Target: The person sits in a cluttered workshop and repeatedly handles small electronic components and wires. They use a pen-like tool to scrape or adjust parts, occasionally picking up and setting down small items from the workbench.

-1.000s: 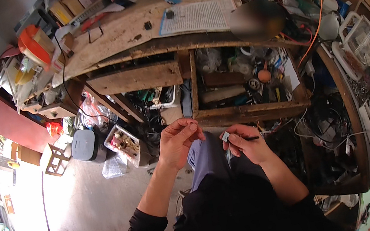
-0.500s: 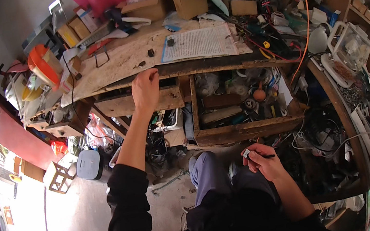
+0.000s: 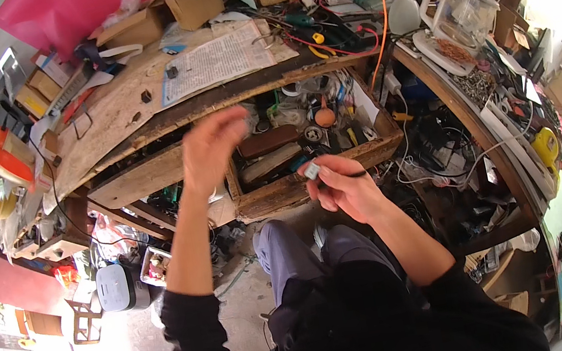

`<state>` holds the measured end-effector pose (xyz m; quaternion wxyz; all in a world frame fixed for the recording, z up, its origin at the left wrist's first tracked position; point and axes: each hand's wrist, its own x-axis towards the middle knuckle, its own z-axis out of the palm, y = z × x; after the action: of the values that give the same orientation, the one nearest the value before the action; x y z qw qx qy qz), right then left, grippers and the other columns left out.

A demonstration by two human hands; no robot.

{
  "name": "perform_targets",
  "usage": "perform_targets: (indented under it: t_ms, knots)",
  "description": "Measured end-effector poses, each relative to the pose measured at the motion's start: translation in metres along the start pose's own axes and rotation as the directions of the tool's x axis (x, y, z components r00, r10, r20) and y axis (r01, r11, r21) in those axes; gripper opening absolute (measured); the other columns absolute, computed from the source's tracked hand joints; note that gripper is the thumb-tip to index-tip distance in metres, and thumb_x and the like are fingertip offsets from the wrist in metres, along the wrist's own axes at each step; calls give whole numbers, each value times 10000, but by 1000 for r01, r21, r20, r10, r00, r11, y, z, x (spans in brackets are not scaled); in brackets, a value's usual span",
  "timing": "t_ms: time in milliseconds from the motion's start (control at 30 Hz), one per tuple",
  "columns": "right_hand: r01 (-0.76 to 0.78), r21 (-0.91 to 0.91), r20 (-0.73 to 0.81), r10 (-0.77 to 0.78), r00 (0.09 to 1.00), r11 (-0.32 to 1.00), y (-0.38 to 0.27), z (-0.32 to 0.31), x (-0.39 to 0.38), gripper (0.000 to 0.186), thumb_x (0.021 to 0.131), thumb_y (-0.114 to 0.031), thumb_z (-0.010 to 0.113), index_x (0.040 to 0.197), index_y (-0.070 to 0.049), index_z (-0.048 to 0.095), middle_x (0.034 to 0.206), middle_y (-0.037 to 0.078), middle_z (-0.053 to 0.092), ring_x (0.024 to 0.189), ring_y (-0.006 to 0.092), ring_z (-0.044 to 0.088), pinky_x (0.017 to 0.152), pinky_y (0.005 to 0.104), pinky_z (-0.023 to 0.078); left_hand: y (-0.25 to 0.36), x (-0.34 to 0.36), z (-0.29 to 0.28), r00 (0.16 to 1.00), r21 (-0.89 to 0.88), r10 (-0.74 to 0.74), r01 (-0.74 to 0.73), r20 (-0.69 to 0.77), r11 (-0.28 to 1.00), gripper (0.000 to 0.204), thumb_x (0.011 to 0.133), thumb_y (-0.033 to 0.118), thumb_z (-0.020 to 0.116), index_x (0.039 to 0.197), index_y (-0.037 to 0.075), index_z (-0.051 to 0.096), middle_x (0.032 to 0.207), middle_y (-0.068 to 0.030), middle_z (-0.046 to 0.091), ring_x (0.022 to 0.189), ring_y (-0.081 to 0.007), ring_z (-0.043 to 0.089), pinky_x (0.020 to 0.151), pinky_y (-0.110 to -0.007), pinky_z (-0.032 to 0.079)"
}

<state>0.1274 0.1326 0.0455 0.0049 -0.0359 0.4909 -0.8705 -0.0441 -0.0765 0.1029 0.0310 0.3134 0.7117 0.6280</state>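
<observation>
The left forearm reaches up and forward, bringing the left hand (image 3: pixel 211 154) before the front edge of the table (image 3: pixel 113 118), by the left side of the open drawer (image 3: pixel 274 198). Its fingers bend over to the right; it is blurred, and I cannot tell whether they hold anything.

The right forearm slants inward from the lower right, and the right hand (image 3: pixel 346 192) covers part of the drawer's front edge in this view. Its grip is narrow: thumb and fingers pinch a small grey block (image 3: pixel 312 170), which sits at the very tips, on the hand's left side. A slim dark piece (image 3: pixel 356 175) lies across the same hand, sticking out to the right. The block is apart from the left hand, to its lower right.

Inside the drawer, an orange bulb (image 3: pixel 324 117) is toward the back edge and a brown case (image 3: pixel 267 141) nearer the left side. A printed sheet (image 3: pixel 222 56) lies near the table's front edge, with a dark cube (image 3: pixel 172 72) by its left edge.
</observation>
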Motion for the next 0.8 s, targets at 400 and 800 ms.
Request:
perform_targets:
  t_ms: [400,800]
  knots:
    - [-72,-195,115,96,989,978,6,15,26,248,1038,-231,625,1166,-21,657,844,29,663,654,56,523,557,223,390,-2,-75,32,954,87,250,-267,169,960,377,773,37,827,1137,30,731,1219,-107,690,1109,-258,657,963,-353,516]
    - [9,-226,-106,-34,994,974,3,1,33,207,1023,-50,579,1201,50,612,1065,120,711,829,193,723,649,280,572,-67,-83,43,967,453,255,-215,-27,865,338,733,139,871,1029,39,740,997,-111,713,973,-315,657,809,-400,545]
